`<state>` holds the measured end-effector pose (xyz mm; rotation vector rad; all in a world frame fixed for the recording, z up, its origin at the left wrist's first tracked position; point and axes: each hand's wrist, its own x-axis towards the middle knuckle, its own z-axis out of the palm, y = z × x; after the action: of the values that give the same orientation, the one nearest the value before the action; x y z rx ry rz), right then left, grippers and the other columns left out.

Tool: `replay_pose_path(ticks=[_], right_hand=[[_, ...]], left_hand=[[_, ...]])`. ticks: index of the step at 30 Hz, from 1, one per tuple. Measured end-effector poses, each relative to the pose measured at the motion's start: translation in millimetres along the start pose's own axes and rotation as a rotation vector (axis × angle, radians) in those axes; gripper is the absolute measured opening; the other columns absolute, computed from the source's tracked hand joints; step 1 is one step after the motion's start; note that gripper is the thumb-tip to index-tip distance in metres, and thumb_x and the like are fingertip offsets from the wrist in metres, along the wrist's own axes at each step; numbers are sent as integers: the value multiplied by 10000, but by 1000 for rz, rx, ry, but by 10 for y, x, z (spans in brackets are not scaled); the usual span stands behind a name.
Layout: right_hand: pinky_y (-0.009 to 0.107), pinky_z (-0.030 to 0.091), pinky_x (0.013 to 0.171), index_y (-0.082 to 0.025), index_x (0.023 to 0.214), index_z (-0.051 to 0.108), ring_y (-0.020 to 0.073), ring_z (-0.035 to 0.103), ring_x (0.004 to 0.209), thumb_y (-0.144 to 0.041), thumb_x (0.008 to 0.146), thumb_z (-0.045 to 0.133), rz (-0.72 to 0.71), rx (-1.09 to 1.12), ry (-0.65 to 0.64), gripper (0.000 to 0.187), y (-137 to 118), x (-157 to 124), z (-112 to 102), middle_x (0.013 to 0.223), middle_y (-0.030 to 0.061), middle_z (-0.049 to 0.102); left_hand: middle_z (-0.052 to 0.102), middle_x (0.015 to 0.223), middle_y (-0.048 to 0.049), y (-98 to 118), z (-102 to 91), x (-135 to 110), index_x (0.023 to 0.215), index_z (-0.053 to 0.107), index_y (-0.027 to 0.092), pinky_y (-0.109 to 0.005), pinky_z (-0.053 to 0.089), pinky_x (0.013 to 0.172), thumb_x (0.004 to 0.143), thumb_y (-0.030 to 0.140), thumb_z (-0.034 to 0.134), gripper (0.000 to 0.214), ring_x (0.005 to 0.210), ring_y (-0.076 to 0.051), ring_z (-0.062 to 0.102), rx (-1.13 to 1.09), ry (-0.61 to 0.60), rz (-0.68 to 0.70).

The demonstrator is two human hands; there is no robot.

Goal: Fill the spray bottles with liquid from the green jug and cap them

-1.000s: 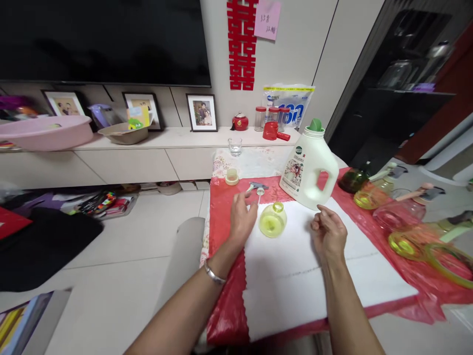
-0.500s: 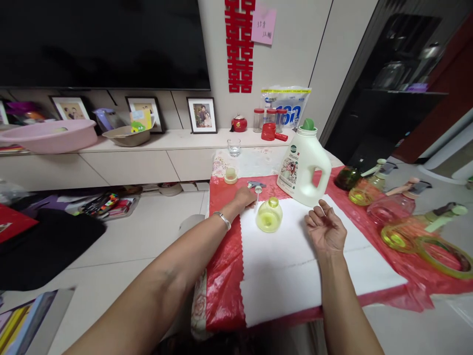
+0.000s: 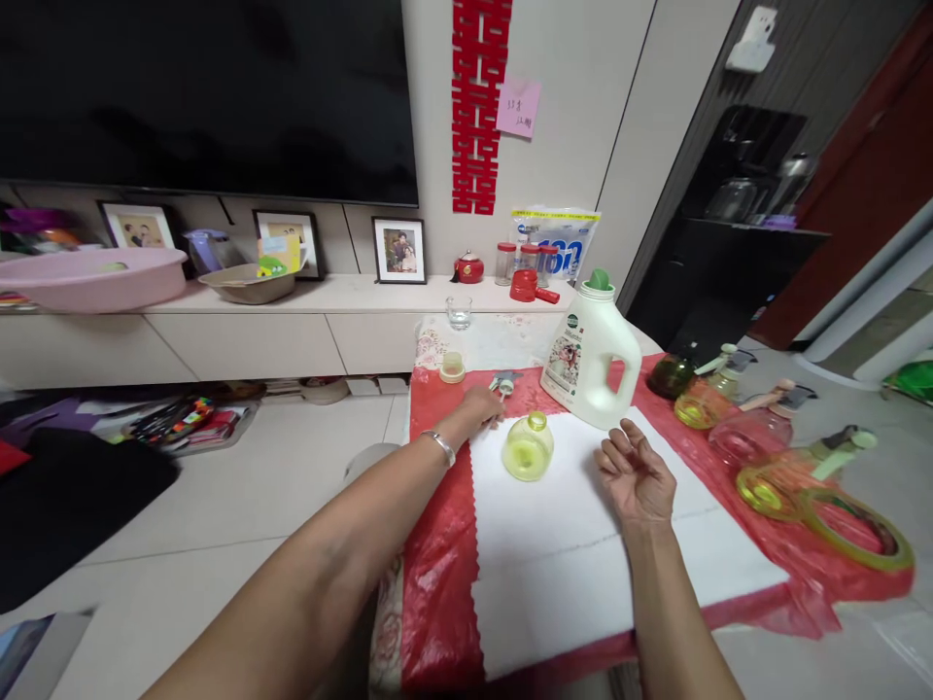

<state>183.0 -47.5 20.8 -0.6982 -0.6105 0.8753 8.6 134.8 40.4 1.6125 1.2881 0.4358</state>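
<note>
Cloth point(image 3: 561, 583): white, flat on red cover point(image 3: 441, 554).
Jug point(image 3: 592, 369): upright, at cloth's far edge.
Right hand point(image 3: 638, 476): over cloth; fingers loosely curled, grip apart.
Left hand point(image 3: 475, 414): near sprayer point(image 3: 506, 384); grip hidden, cannot tell.
Bottle point(image 3: 528, 455): yellow, on cloth, between the 2 hands.

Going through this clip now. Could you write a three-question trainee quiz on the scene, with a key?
1. True or false: the spray head is fitted on the yellow bottle.
2. Which is nearer the spray head? A) left hand B) right hand
3. Fill in: the piece in the mouth of the large jug is ____ in colour.

Key: 1. False; it is off the bottle, whose neck is open. 2. A. 3. Green.
</note>
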Motion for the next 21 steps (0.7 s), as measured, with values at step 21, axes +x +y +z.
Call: replay_pose_path(ticks=[21], right_hand=[[285,496,643,-317,1346,615,128,584,734,-407,887,712,-165,-675,-125,477,-703,-695,733,1107,56,643]], left_hand=[[754,794,-11,-131,329,-1500,818,752,232,-310,525,759,841,203,700,64,773,-180,671,-222,220,828]])
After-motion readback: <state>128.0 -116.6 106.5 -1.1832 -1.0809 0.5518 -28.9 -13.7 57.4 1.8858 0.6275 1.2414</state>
